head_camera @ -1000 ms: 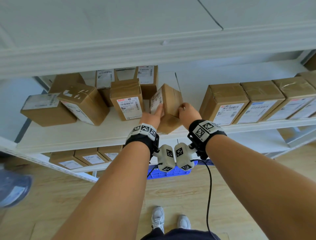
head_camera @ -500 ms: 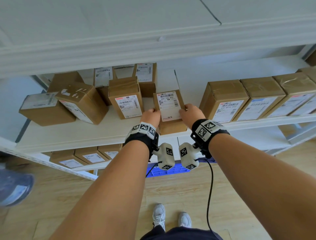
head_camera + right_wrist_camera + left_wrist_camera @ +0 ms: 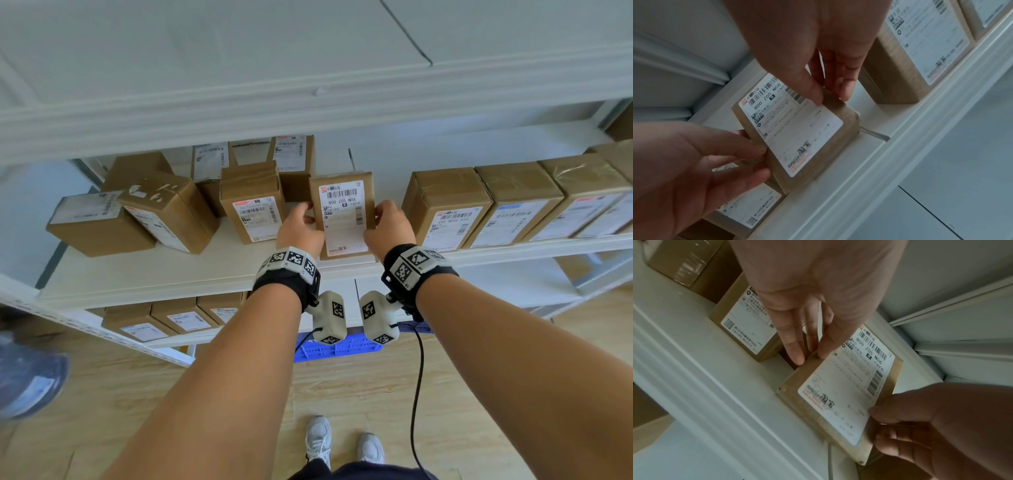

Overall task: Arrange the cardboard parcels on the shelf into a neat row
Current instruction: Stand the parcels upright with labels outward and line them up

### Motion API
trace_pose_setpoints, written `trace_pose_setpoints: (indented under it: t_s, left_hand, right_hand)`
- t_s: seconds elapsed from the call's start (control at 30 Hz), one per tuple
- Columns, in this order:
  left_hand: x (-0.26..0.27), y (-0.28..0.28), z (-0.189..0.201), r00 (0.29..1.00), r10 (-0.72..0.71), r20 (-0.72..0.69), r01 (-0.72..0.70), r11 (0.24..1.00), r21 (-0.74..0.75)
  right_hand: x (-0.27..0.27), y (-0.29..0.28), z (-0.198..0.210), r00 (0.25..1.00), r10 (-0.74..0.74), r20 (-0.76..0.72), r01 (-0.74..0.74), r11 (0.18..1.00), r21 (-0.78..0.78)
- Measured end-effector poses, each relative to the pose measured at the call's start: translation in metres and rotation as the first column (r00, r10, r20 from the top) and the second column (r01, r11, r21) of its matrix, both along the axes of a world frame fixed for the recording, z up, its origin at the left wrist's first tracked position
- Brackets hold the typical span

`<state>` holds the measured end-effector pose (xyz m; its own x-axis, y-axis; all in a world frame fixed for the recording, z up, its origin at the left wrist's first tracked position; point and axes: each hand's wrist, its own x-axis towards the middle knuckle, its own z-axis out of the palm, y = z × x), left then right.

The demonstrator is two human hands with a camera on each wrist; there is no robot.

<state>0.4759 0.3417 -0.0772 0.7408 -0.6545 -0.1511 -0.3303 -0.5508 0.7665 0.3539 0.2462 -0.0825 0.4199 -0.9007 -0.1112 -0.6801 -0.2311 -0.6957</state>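
Observation:
A cardboard parcel (image 3: 344, 219) with a white label facing me stands at the front of the white shelf (image 3: 191, 270). My left hand (image 3: 299, 226) grips its left side and my right hand (image 3: 390, 228) grips its right side, thumbs on the label face. The left wrist view has the parcel (image 3: 842, 395) pinched between my left hand (image 3: 807, 344) and the right hand (image 3: 920, 426). From the right wrist camera, the parcel (image 3: 793, 134) sits under my right hand (image 3: 826, 91). To its right, a neat row of parcels (image 3: 513, 205) begins about one parcel's width away.
Several parcels (image 3: 164, 209) lie jumbled on the shelf's left half; the nearest (image 3: 253, 209) stands just left of my left hand. An upper shelf board (image 3: 308, 102) overhangs. A lower shelf holds more parcels (image 3: 178, 318). A blue crate (image 3: 339, 347) sits on the wooden floor.
The parcel was tilted on an edge with its label to the left; both hands have turned it so the label faces me, and it now stands upright near the shelf's front edge.

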Motion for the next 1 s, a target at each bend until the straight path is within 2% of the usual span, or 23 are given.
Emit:
trace_pose_setpoints:
  t_s: [0.07, 0.23, 0.33, 0.43, 0.57, 0.7, 0.83, 1.0]
  left_hand:
    - [-0.002, 0.002, -0.005, 0.999, 0.003, -0.033, -0.004, 1.000, -0.020]
    - [-0.005, -0.002, -0.006, 0.967, 0.056, -0.248, -0.059, 0.998, -0.005]
    - [-0.010, -0.003, 0.003, 0.971, 0.115, -0.210, -0.113, 0.993, 0.022]
    - [-0.009, -0.005, 0.013, 0.971, 0.159, -0.176, -0.172, 0.983, -0.059]
    - [-0.013, -0.012, 0.030, 0.982, 0.095, -0.165, -0.113, 0.988, -0.103]
    - [-0.024, -0.017, 0.034, 0.961, 0.070, -0.269, -0.113, 0.983, -0.148]
    - [-0.034, -0.018, 0.031, 0.958, 0.065, -0.278, -0.124, 0.972, -0.198]
    - [-0.055, -0.026, 0.031, 0.967, 0.007, -0.256, -0.064, 0.974, -0.217]
  right_hand:
    - [-0.003, 0.003, -0.002, 1.000, -0.009, -0.002, 0.009, 1.000, 0.024]
    - [-0.008, 0.007, -0.006, 0.999, -0.032, 0.006, 0.031, 0.996, 0.087]
    - [-0.010, 0.010, -0.002, 1.000, -0.013, 0.018, 0.012, 0.998, 0.060]
    - [-0.011, 0.009, 0.011, 0.997, -0.006, 0.072, 0.007, 1.000, -0.017]
    - [-0.020, 0.000, 0.032, 0.985, -0.011, 0.173, 0.029, 0.995, -0.098]
    - [-0.033, -0.012, 0.046, 0.972, -0.021, 0.232, 0.071, 0.976, -0.208]
    - [-0.049, -0.029, 0.050, 0.988, -0.020, 0.156, 0.072, 0.939, -0.336]
    - [-0.067, -0.047, 0.046, 0.997, -0.021, -0.073, 0.003, 0.971, -0.241]
